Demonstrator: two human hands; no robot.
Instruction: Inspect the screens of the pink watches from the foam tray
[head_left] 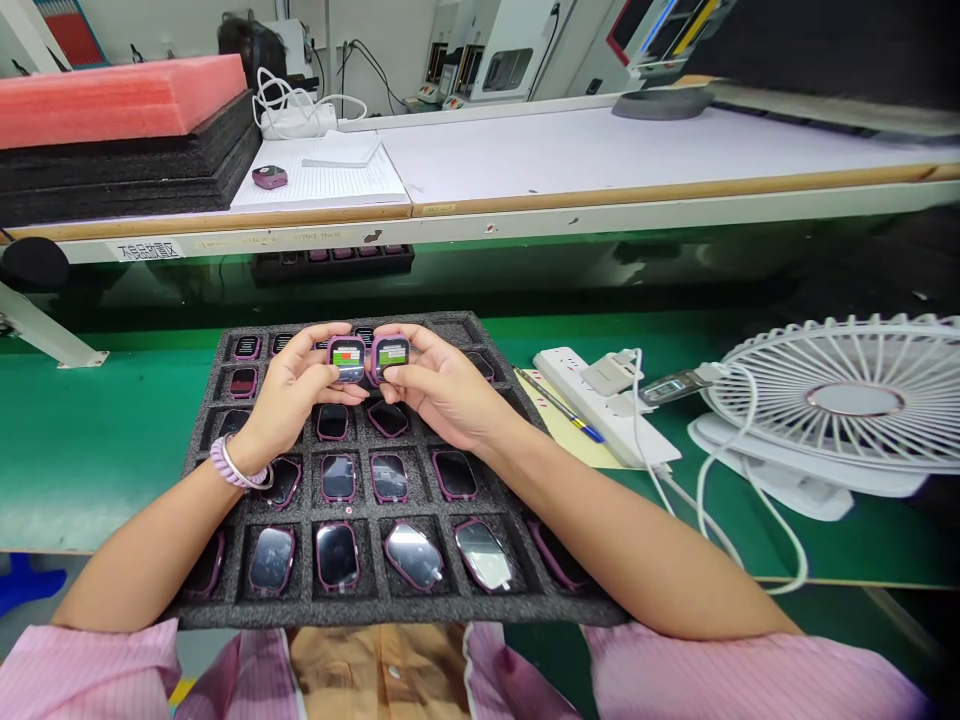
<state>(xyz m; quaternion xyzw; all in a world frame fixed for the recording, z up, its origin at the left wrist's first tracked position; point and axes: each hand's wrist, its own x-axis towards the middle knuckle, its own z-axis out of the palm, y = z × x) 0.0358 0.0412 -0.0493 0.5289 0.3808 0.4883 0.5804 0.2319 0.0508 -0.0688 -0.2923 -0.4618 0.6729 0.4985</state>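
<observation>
Above the far part of a black foam tray (pixel 420 608), my left hand (pixel 296 385) pinches a purple-cased smartwatch body (pixel 347 358) by its edges. Its lit screen shows red and green areas. My right hand (pixel 435 385) grips a second smartwatch body (pixel 391 352) close beside the first, its screen lit mainly green. The thumbs lie at the lower part of each screen. Below them, the tray's compartments hold several more purple watch bodies, most with dark screens, such as one watch body (pixel 337 555) in the nearest row. My hands and forearms hide some compartments.
At right stand a white fan (pixel 855 400), a power strip (pixel 600 400) with cables, and a pen (pixel 562 408) on yellow paper. The raised shelf (pixel 525 150) bears pink and black foam (pixel 120 100), papers and one watch body (pixel 270 177). Another tray (pixel 334 265) sits beneath.
</observation>
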